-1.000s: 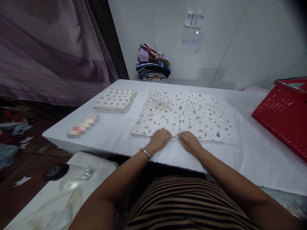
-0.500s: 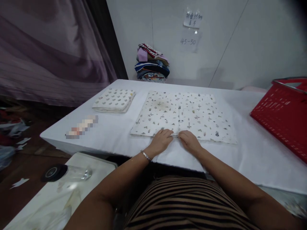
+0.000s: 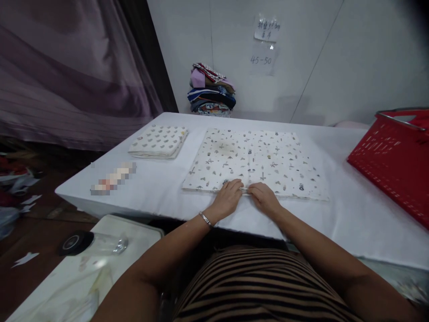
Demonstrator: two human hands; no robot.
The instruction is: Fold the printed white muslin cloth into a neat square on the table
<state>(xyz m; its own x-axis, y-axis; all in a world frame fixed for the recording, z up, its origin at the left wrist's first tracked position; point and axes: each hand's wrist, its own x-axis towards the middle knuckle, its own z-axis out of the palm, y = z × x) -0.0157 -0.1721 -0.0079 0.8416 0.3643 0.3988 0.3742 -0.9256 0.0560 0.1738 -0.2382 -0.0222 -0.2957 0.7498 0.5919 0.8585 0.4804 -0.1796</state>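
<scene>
A white cloth (image 3: 268,156) with small grey prints lies flat in folded layers, a crease running down its middle. At the near edge, just left of that crease, my left hand (image 3: 229,197) has its fingers closed on the cloth. My right hand (image 3: 264,197) grips the same edge just right of the crease. The two hands are close together, and the fingertips are partly hidden at the layered edge. To the left sits a smaller folded cloth (image 3: 159,141) with rows of grey motifs.
The white-covered table (image 3: 167,197) carries a red plastic basket (image 3: 392,161) at the right and a blurred-out item (image 3: 114,179) at the left. Folded fabrics (image 3: 212,91) are stacked by the wall. A jar with a black lid (image 3: 97,243) lies on a lower stand.
The hands stay on the near edge of the cloth, with only a slight shift of the fingers. The view has tilted very slightly.
</scene>
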